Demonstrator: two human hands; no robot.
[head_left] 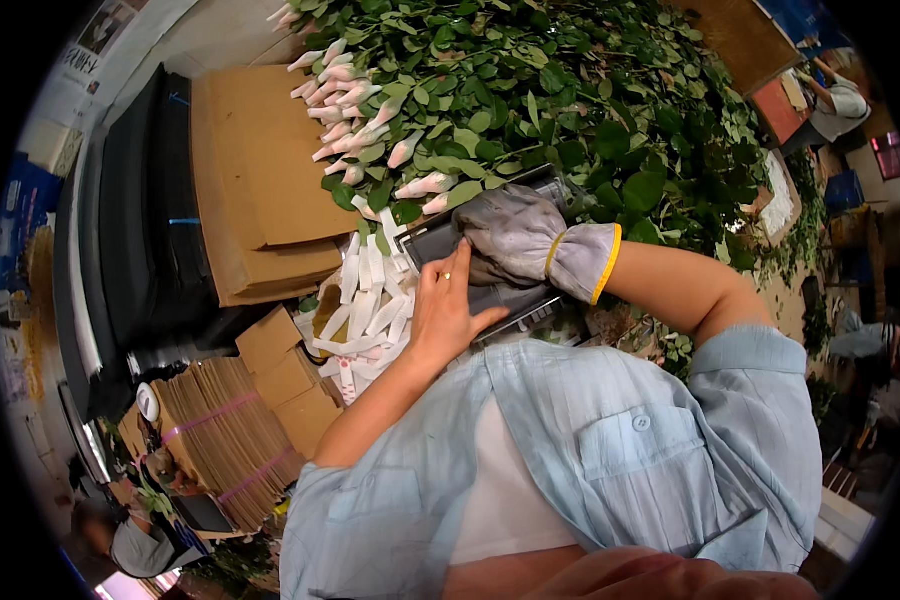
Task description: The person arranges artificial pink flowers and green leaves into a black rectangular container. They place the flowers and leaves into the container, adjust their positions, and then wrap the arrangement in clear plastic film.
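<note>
The dark tray (430, 241) is lying beneath both hands, long axis pointing toward 2 o'clock; the gloved right hand (515, 236) is covering its middle, openness and grip indeterminable; the left hand (443, 310), at 7 o'clock, is splaying its thumb, visibly holding nothing.

The glove (515, 230) is matt cloth, smudged and wrinkled. The tray (430, 243) looks like hard, smooth dark plastic with a faint sheen. The leaves (570, 90) are smooth, some lightly glossy. The white sleeves (370, 305) look matt and soft. The box (265, 165) is dull cardboard, the shirt (650, 450) creased woven cloth, the ring (448, 277) shiny metal.
</note>
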